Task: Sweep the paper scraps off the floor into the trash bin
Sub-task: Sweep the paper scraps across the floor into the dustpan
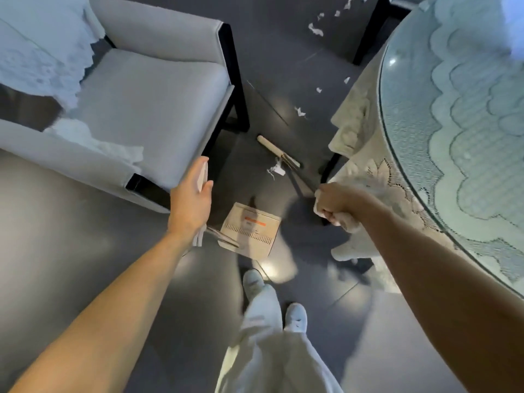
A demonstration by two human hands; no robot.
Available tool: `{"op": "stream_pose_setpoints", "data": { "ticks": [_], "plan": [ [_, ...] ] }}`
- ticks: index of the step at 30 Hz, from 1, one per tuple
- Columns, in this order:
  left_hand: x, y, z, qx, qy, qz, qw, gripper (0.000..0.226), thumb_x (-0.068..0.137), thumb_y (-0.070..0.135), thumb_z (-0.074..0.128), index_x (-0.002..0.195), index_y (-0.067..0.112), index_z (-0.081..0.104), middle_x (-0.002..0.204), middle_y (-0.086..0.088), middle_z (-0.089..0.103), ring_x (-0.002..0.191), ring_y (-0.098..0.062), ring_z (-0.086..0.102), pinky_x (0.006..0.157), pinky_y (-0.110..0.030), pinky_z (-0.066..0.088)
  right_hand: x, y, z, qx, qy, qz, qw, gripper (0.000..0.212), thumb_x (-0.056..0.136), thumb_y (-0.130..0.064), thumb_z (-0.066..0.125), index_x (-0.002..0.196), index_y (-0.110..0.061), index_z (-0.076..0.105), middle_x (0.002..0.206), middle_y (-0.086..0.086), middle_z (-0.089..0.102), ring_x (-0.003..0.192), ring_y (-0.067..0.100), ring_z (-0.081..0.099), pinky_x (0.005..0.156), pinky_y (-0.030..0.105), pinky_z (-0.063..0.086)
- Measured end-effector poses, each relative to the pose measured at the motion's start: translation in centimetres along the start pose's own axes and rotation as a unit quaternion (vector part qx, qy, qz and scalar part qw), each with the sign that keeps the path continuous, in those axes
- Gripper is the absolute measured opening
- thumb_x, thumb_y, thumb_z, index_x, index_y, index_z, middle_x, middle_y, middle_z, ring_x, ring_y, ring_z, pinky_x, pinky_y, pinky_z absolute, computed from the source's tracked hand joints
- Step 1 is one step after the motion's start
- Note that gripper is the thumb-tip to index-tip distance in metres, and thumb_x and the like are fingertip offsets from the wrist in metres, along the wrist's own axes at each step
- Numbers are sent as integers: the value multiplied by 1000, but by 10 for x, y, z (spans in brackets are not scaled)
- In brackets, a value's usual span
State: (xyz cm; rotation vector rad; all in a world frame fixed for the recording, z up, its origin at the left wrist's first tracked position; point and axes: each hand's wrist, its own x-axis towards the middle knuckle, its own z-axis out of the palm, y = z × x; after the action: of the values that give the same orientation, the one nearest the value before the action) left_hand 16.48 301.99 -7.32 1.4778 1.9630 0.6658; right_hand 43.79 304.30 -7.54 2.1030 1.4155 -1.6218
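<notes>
- My right hand is fisted round the broom; my left hand wraps the dustpan handle.
- Paper scraps lie beyond the dustpan, against the broom's head; I'd pull short, low strokes toward the pan's lip.

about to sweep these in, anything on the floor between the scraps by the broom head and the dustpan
Nothing visible. Only bare dark floor lies between the scraps beside the broom head and the dustpan. The armchair leg stands left of that path.

the dustpan bears an orange label, its print unreadable
</notes>
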Motion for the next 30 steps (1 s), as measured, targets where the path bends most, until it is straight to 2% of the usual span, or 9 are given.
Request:
{"op": "stream_pose_setpoints", "data": {
  "ticks": [3,5,7,11,14,21,24,28,30],
  "plan": [
    [21,-8,-8,1,6,-5,1000,35,97,16,50,130,30,47,122,-9,57,107,-33,54,92,-48,49,16,-8,3,-16,-54,19,998,17,88,-1,53,104,-5,49,59,7,48,51,19,43,50,31,39],
    [34,-12,-12,-6,11,-10,1000,35,97,17,50,129,31,48,121,-7,57,107,-29,54,93,-43,50,13,-13,2,-38,-97,36,994,36,90,-6,57,124,3,50,46,5,51,44,17,45,49,29,40],
    [52,-9,-12,-18,10,1,1000,37,97,16,51,131,30,48,124,-5,58,110,-28,55,95,-33,46,2,-18,-5,-59,-142,41,987,47,89,-6,56,133,3,42,47,6,51,37,12,45,42,20,40],
    [85,2,-7,-19,-23,29,999,43,97,17,52,135,35,45,128,-5,59,113,-26,56,96,-29,41,-22,-28,-36,115,-218,137,960,45,88,7,46,119,-25,51,44,1,38,30,6,35,29,14,28],
    [103,5,-10,-21,-62,56,996,45,97,19,52,137,39,43,132,-3,57,117,-25,55,96,-24,38,-37,-49,-55,169,-203,165,950,48,92,10,40,112,-32,53,38,0,34,26,5,32,28,10,26],
    [165,29,-14,-42,-44,83,995,44,97,21,53,138,35,44,136,0,54,120,-23,54,93,-19,36,-33,-100,-105,242,-132,94,957,56,95,5,42,138,-31,37,48,1,33,29,3,32,28,12,27],
    [203,56,-5,-56,-34,98,993,45,97,19,54,140,30,44,140,2,50,125,-21,50,94,-18,33,-8,-116,-138,259,-97,71,958,42,95,2,44,126,-26,40,57,3,35,35,5,33,30,14,29],
    [269,92,18,-38,-25,125,991,44,96,20,54,139,27,45,135,0,54,118,-21,54,88,-19,39,54,-138,-186,211,-41,51,975,37,94,4,45,125,-16,40,50,3,41,30,6,36,29,15,32],
    [308,109,34,-40,-27,129,990,44,96,19,55,138,28,45,134,0,55,119,-20,54,89,-19,38,90,-152,-214,153,-4,41,987,21,92,4,48,107,-10,46,58,5,45,29,7,43,30,16,36]
  ]
}}
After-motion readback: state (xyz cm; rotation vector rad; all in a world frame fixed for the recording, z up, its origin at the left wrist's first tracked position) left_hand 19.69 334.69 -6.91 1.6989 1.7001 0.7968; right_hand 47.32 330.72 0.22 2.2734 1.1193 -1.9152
